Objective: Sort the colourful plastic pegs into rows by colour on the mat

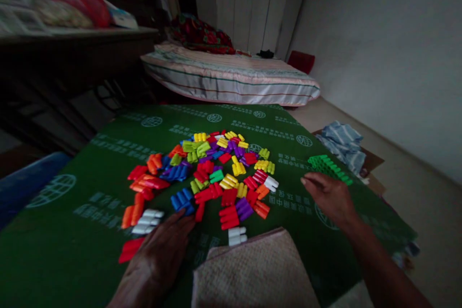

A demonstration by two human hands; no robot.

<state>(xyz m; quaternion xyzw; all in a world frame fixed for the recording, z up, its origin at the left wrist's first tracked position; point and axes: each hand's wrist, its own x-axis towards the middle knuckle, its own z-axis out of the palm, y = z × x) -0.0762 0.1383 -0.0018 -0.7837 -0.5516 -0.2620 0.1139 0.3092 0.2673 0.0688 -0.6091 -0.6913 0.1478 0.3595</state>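
Note:
Many bullet-shaped plastic toy pieces in joined rows lie heaped on a green board. My left hand (168, 245) rests low at the left of the heap, fingers stretched out. Its fingertips are at the near edge of some blue pieces (183, 200); white pieces (147, 221) and a red piece (130, 249) lie to its left. On the right, my right hand (332, 199) hovers over the board, fingers pressed together, and no piece shows in them. Just beyond it sits a block of green pieces (329, 168), apart from the heap.
The green board (97, 245) has printed globes and writing. A woven beige cloth (252, 274) covers part of the near edge. A striped bed (231, 74) stands behind, a dark table (72, 38) with bags at left, and a blue-white cloth (341, 142) on the right.

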